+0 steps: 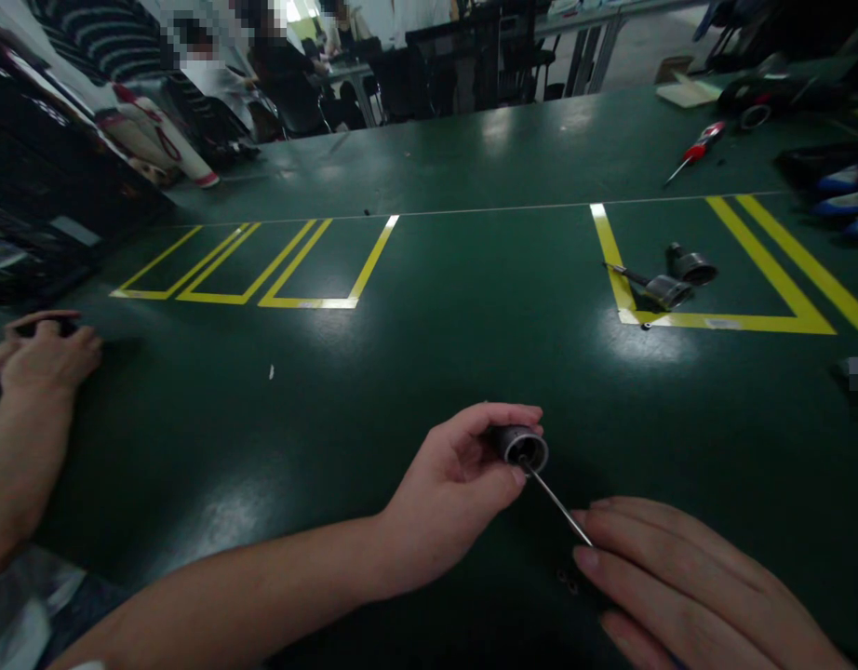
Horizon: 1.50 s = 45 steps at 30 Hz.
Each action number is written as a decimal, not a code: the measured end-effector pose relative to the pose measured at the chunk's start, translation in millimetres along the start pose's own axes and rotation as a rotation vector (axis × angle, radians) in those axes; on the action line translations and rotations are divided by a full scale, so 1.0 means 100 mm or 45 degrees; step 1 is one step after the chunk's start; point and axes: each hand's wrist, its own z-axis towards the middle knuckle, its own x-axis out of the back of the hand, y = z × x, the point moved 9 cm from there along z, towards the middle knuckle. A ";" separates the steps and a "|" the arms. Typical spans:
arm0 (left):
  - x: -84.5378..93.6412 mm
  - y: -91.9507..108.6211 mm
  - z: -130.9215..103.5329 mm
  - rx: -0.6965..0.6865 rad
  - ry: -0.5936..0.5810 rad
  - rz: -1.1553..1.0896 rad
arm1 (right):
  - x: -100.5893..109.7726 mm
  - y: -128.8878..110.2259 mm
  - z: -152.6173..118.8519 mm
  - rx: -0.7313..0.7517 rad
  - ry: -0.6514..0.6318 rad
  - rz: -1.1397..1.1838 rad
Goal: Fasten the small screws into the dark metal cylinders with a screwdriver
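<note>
My left hand (457,493) is wrapped round a small grey metal cylinder (521,447), its open end turned toward the lower right. Into that opening runs the thin metal shaft of a screwdriver (558,504). Its tip is inside the cylinder and cannot be seen. My right hand (687,577) closes its fingers about the other end of the shaft; the handle is hidden behind the hand. On the green table just left of the right fingertips lie a couple of tiny dark rings (567,582).
Two metal parts (670,290) lie inside a yellow-taped box at the right. A red screwdriver (701,149) rests farther back. Another person's hands (48,354) hold a dark object at the left edge. Blue-handled tools (848,191) sit far right. People sit in the background.
</note>
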 end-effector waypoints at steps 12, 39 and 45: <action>0.02 0.00 0.02 -0.049 0.130 0.104 | 0.00 -0.15 0.17 0.094 0.059 -0.109; 0.06 0.02 0.03 -0.036 0.092 0.043 | -0.17 0.68 -0.08 -0.970 -0.156 0.708; 0.05 0.01 0.04 -0.020 0.058 -0.008 | -0.14 0.64 -0.05 -0.934 -0.162 0.613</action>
